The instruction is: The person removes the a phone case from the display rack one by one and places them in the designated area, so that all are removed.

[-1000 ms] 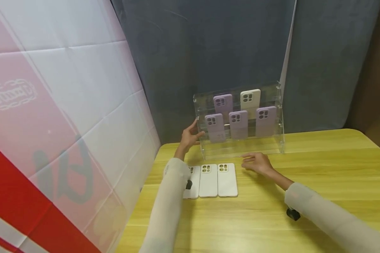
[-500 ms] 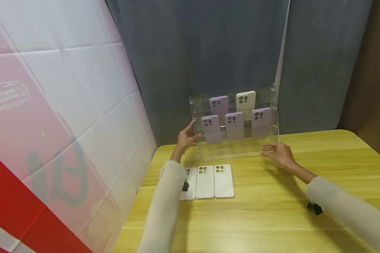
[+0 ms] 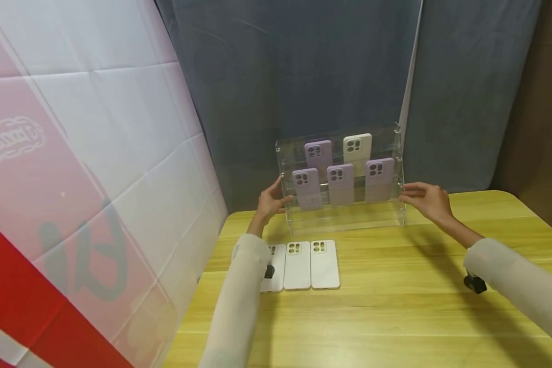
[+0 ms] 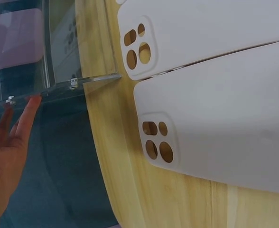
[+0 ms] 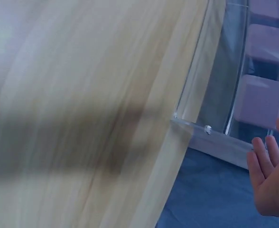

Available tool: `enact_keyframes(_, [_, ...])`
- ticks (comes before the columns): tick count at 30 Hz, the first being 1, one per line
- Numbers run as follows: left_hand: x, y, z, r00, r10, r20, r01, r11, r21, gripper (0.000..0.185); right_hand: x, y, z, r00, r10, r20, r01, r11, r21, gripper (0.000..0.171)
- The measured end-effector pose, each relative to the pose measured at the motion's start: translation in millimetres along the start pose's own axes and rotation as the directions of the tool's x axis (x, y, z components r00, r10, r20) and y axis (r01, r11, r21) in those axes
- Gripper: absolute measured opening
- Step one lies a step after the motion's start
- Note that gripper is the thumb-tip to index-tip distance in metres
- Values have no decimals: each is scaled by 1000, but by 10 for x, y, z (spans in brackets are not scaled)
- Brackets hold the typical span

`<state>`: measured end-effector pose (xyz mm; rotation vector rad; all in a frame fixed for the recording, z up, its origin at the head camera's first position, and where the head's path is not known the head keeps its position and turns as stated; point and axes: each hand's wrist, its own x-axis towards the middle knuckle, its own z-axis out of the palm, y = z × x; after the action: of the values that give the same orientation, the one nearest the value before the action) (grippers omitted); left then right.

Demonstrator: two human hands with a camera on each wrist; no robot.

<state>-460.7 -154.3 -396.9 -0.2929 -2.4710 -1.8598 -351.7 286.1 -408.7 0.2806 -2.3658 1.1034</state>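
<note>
A clear acrylic display rack (image 3: pixel 345 217) stands at the table's far edge, with several purple phone cases (image 3: pixel 341 183) and one cream case (image 3: pixel 357 147) on its two shelves. My left hand (image 3: pixel 270 200) has straight fingers against the rack's left side panel (image 4: pixel 59 52), seen also in the left wrist view (image 4: pixel 6 147). My right hand (image 3: pixel 425 198) is at the rack's right side panel with relaxed fingers, seen also in the right wrist view (image 5: pixel 272 175). Three white cases (image 3: pixel 310 263) lie flat in a row on the table, the leftmost partly behind my left sleeve.
The yellow wooden table (image 3: pixel 395 306) ends against a dark grey curtain (image 3: pixel 303 71). A white and red banner (image 3: pixel 73 179) leans along the table's left side. Bare wood lies in front of the rack and to the right.
My right hand has moved from the table in front of the rack up and right to the rack's right side panel. My left hand has stayed at the left panel.
</note>
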Motion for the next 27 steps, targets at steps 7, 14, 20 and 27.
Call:
enact_keyframes(7, [-6, -54, 20, 1000, -17, -4, 17, 1000, -13, 85, 149, -17, -42, 999, 7, -33, -6, 1000, 6, 38])
enact_keyframes(14, [-21, -55, 39, 1000, -5, -17, 5, 1000, -1, 76, 328, -119, -88, 998, 3, -60, -2, 1000, 9, 41])
enact_keyframes(20, [2, -28, 57, 996, 33, -80, -30, 999, 43, 69, 478, -225, -108, 997, 36, -72, -36, 999, -3, 46])
enact_keyframes(27, [34, -44, 105, 982, 42, -185, -22, 994, 106, 64, 565, -310, -55, 996, 41, -83, -40, 999, 10, 47])
